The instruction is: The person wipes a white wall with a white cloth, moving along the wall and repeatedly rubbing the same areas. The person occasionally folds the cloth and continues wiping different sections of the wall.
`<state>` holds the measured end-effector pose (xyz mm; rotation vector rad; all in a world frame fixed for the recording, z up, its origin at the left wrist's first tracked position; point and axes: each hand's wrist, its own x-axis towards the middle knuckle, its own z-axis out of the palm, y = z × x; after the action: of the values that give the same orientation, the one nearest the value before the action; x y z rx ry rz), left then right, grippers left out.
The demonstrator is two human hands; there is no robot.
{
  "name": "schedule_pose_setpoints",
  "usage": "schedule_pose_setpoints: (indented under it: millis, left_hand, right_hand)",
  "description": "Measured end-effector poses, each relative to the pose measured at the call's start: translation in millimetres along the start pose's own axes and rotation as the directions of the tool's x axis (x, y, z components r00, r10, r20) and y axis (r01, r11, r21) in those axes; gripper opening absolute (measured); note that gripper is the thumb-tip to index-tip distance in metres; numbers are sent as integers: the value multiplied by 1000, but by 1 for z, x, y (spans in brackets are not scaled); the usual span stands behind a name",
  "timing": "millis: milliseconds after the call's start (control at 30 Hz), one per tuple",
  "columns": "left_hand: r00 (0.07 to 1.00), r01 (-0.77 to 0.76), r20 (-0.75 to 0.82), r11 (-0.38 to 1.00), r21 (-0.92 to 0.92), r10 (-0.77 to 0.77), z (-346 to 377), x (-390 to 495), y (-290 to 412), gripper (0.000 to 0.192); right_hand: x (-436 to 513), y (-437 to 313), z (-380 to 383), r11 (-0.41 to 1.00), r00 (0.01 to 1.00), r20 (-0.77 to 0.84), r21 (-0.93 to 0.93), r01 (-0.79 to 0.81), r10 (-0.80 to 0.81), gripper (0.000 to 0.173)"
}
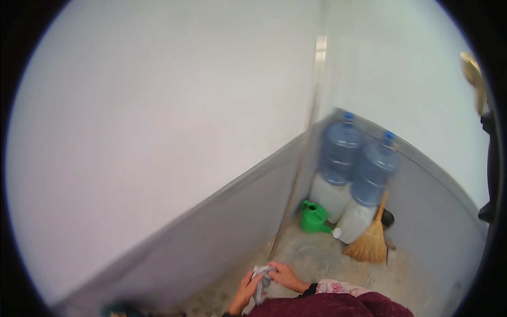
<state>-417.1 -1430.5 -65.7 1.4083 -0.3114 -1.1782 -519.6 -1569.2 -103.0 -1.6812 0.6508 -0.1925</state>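
Near the bottom of the head view, my left hand (244, 292) and my right hand (286, 276) hold a crumpled light grey cloth (259, 282) between them, close to my body. The fingers of both hands are bent around the cloth. Part of it hangs down between the hands, in front of a dark red garment. The small details of the cloth are too blurred to tell.
In the corner, two blue water jugs (340, 152) rest on white plastic containers (356, 222). A green watering can (313, 218) and a straw broom (368, 243) are beside them on the concrete floor. A long thin pole (295, 186) leans along the wall at left.
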Motion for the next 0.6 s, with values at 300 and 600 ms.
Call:
schedule_pose_setpoints:
  millis: [300,600]
  left_hand:
    - [955,-82,288,997,14,75,-2,21,-21,32]
    - [961,120,233,982,145,-152,20,23,-34,34]
  right_hand:
    - [-27,3,-10,981,987,-150,178,81,-54,26]
    - [-40,23,-12,977,971,-216,163,140,-103,30]
